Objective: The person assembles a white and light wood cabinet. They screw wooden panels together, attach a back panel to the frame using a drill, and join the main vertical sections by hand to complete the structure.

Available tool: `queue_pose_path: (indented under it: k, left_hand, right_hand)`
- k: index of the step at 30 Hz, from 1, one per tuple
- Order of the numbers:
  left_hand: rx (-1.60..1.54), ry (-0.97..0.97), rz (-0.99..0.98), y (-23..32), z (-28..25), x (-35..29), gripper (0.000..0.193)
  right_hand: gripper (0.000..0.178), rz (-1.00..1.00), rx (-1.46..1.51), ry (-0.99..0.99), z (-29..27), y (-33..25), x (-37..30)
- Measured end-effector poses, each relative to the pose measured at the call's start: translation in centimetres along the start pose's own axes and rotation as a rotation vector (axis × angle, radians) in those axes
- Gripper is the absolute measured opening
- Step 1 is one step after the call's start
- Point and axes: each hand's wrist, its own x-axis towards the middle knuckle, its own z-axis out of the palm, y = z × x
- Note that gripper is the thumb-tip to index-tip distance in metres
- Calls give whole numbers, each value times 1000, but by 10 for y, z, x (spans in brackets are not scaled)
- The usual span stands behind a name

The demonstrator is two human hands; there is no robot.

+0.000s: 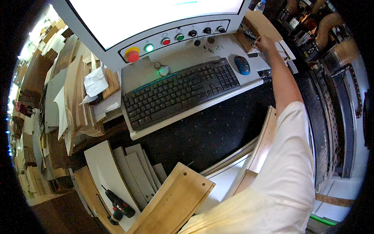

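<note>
My right arm stretches forward to an open cardboard box [265, 26] at the far right of the machine's desk. There my right hand [265, 45] is closed at the near edge of the box, its fingers pinched together. A thin dark piece shows at the fingertips, too small to make out. Small dark items lie inside the box, partly hidden. Nearest to the hand on the desk are a black and blue computer mouse [242, 65] and a black keyboard [181, 91]. My left hand is out of view.
Above the keyboard stands a bright screen [156, 17] over a panel with a red emergency button [132, 55]. Below, a drilled wooden board [175, 199] leans beside grey panels and a cordless drill [120, 204]. Stacked boards [80, 97] stand left; machinery [331, 101] runs along the right.
</note>
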Motion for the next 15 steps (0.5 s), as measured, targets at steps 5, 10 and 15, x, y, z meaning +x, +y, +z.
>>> queue_pose_path:
  k: [5, 10, 15]
  left_hand:
    - [247, 106, 17, 47, 21, -25, 40]
    - [252, 149, 118, 8, 0, -15, 45]
    - [278, 191, 131, -6, -7, -12, 44]
  right_hand:
    - [29, 144, -105, 98, 1, -13, -6]
    - [27, 238, -6, 137, 8, -25, 0]
    - [29, 182, 368, 167, 17, 2, 25]
